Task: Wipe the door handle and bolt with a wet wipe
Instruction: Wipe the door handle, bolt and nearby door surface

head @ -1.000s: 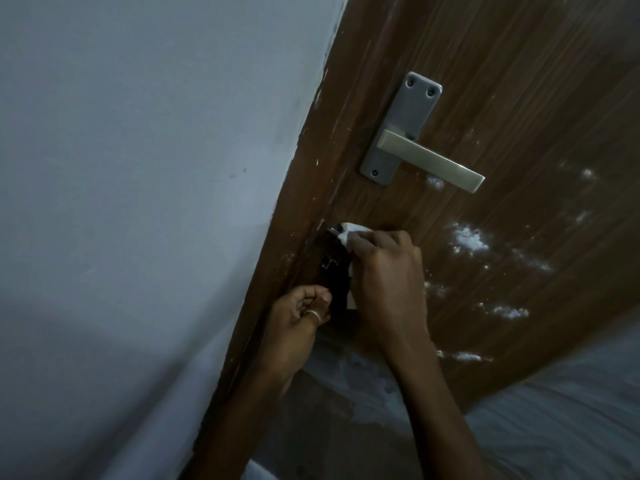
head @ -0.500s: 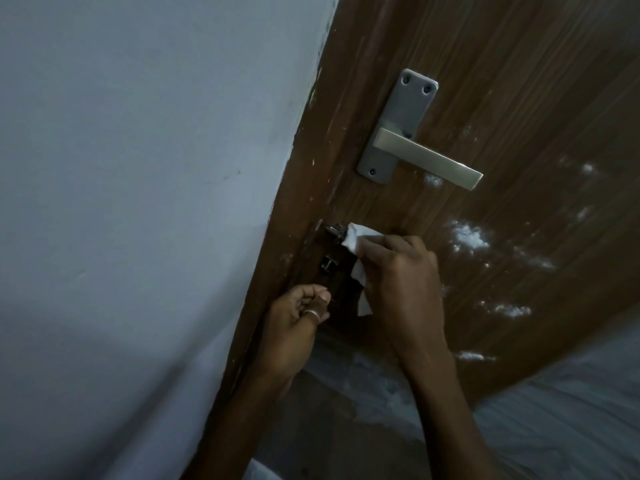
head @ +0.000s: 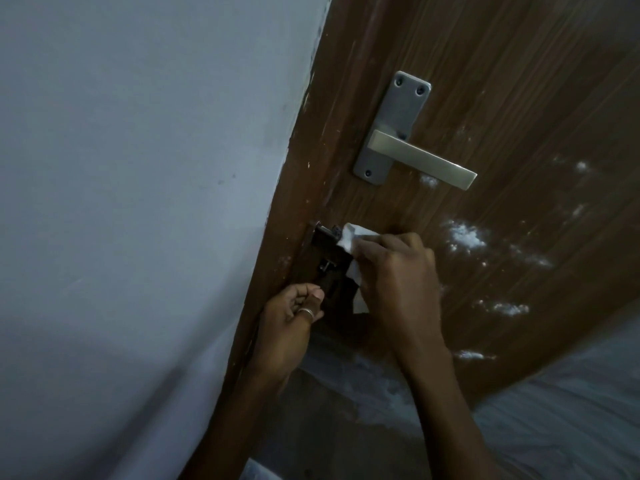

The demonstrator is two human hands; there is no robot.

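Below the door handle [head: 419, 159], and slightly toward the door's edge from it, the right hand [head: 398, 282] is holding a white wet wipe [head: 349, 237] against the dark bolt [head: 327, 261]. Its fingers are lying close together and curling over the wipe, pinching it, with the back of the hand facing the camera. One bunched corner of the wipe is sticking out above the fingertips at the bolt's top end, and another strip is hanging down beside the palm. Lower still from the handle, the left hand [head: 287, 323] is sitting at the bolt's bottom end with its fingers curled in and their tips meeting a digit wearing a ring [head: 306, 311]. Whether they are pinching a part of the bolt cannot be told in the dim light. The two hands are staying near each other without touching. The handle itself is jutting out from its grey backplate [head: 401, 109] on the brown wooden door [head: 519, 98], with nothing touching it. White smudges [head: 464, 235] are showing on the wood below the lever's free end, and a pale wall [head: 138, 168] is filling the side beyond the door's edge.
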